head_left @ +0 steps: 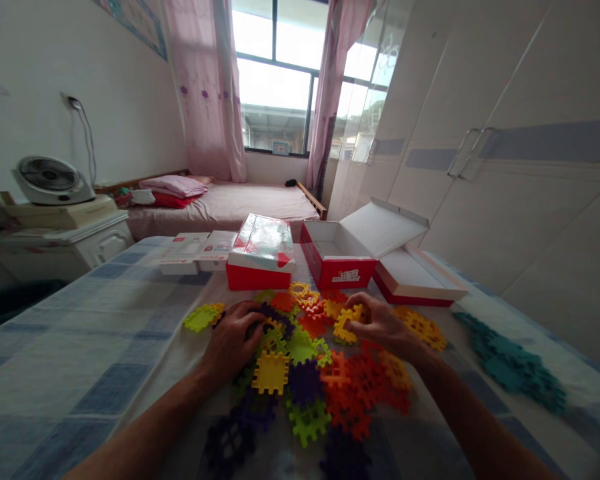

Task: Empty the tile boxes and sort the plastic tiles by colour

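A mixed pile of square plastic interlocking tiles with notched edges lies in front of me, in green, yellow, orange, red and dark purple. My right hand [383, 323] pinches a yellow interlocking tile [347, 327] at the pile's right side. On the left side, my left hand [237, 333] is curled over dark purple and green tiles; what its fingertips grip is hidden. Just below that hand lies a flat yellow tile [271, 372], beside a green tile [303, 345]. Red-orange tiles [365, 383] overlap below my right hand.
Teal tiles [520, 363] form a row at the right, and yellow-orange tiles [423, 328] lie by my right wrist. Behind the pile stand a closed red-and-white box [261, 250], an open red box [340, 257], a shallow box [420, 277] and flat white boxes [183, 253].
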### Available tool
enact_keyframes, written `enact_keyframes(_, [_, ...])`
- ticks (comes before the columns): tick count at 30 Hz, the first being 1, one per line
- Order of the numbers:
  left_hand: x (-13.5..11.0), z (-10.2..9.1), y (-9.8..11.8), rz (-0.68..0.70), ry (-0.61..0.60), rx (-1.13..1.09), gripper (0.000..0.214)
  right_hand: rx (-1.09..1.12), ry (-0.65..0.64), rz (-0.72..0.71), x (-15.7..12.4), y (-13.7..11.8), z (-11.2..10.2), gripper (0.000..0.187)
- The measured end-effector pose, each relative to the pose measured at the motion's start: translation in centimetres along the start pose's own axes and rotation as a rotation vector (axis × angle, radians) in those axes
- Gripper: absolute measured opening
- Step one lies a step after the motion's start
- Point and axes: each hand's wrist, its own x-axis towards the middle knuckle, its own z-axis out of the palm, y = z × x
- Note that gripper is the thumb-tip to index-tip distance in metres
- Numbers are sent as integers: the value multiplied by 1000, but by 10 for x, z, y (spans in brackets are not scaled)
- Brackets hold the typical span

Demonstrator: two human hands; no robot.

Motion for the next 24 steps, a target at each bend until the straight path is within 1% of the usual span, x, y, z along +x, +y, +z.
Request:
enact_keyframes(3, [0,1,-1,2,4,-2,19,-17,-32,5,14,5,-10,42])
enact_keyframes(5, [0,2,-2,5,15,-3,18,-104,-91,5,22,9,-9,46])
enact_keyframes(7, [0,2,-2,5,26,-4,18,-181,-107,15,28,13,-3,45])
enact_keyframes(9, [-1,3,-2,4,25,-6,17,-228,-77,11,30,17,5,42])
enact_keyframes(12, [-1,2,-1,-3,22,-7,17,-259,3,-25,28,22,12,35])
enact_keyframes(15, [-1,2,-1,-5,15,-2,17,-230,40,-85,24,23,11,22])
enact_keyframes(17, [0,1,-1,-2,4,2,17,-158,30,-100,23,22,7,16])
enact_keyframes(19, [0,1,-1,0,1,5,18,-61,27,-78,26,19,3,19])
enact_keyframes(21, [0,1,-1,0,9,6,18,-9,19,-52,32,17,2,22])
enact_keyframes(24, [0,1,-1,11,19,11,18,-62,-42,-28,40,15,7,22])
